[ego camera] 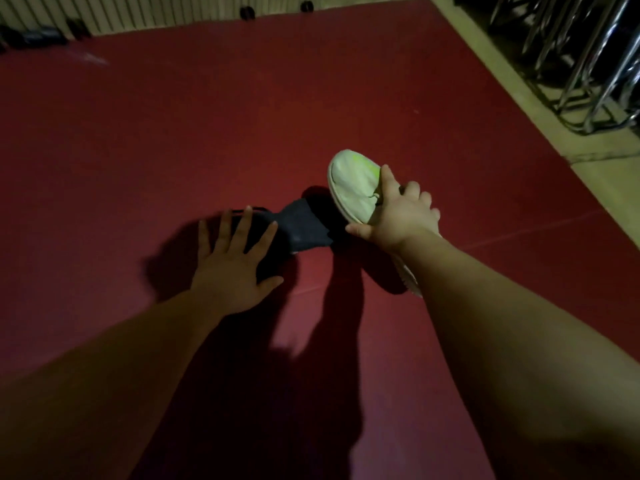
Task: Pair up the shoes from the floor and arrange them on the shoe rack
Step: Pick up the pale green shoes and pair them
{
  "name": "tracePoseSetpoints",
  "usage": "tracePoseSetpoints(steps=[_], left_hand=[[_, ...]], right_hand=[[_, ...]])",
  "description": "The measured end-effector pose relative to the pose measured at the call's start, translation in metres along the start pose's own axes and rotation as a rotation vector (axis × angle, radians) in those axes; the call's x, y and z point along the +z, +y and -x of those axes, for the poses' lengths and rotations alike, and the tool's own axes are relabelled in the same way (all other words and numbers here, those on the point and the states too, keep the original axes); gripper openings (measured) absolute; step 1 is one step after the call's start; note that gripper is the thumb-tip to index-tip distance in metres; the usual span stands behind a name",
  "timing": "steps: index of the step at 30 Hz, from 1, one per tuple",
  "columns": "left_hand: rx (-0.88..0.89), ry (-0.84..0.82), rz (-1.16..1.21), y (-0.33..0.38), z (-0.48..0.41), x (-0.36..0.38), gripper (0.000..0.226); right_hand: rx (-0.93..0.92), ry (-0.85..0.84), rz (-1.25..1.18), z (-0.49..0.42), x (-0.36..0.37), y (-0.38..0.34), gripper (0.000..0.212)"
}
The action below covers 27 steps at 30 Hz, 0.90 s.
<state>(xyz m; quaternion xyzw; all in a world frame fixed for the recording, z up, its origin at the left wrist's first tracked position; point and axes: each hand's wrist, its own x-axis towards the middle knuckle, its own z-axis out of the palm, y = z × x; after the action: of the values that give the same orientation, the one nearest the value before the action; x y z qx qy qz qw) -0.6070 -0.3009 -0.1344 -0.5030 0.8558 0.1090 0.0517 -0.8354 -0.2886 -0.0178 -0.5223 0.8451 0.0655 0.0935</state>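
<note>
Red floor (173,133) fills most of the view, bordered on the right by a pale concrete strip (519,109) and on the far side by a ribbed wall (156,8). Shiny metal frames (571,57) stand at far right. Dark shoes (38,36), blurred, lie at far left by the wall.

At centre right, a white sneaker (349,181) with neon-green marks is tilted, toe pointing far. The right hand (398,216) grips it, fingers curled over the upper and thumb at the sole edge. Just to its left, a dark navy shoe (304,223) lies on the floor. The left hand (232,268), fingers straight and spread wide, covers its left end; whether they touch cannot be told.
</note>
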Motion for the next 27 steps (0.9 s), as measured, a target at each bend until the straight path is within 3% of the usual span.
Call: tracePoseSetpoints(steps=[5,9,12,22,27], left_hand=[[0.063,0.152,-0.160,-0.047,0.048,-0.032,0.088],[0.038,0.226,-0.137,-0.073,0.099,-0.069,0.084],[-0.069,0.143,-0.202,-0.103,0.146,-0.080,0.087],[-0.146,-0.062,-0.252,-0.266,0.357,-0.069,0.086],[-0.531,-0.221,-0.079,-0.340,0.458,-0.033,0.100]], right_hand=[[-0.108,0.035,0.053,0.053,-0.021,-0.055,0.113],[-0.201,0.045,0.100,0.100,-0.034,-0.099,0.113],[-0.262,0.034,0.139,0.139,-0.038,-0.132,0.113],[-0.493,0.024,0.247,0.261,-0.008,-0.265,0.113],[-0.748,-0.024,0.400,0.312,0.037,-0.334,0.114]])
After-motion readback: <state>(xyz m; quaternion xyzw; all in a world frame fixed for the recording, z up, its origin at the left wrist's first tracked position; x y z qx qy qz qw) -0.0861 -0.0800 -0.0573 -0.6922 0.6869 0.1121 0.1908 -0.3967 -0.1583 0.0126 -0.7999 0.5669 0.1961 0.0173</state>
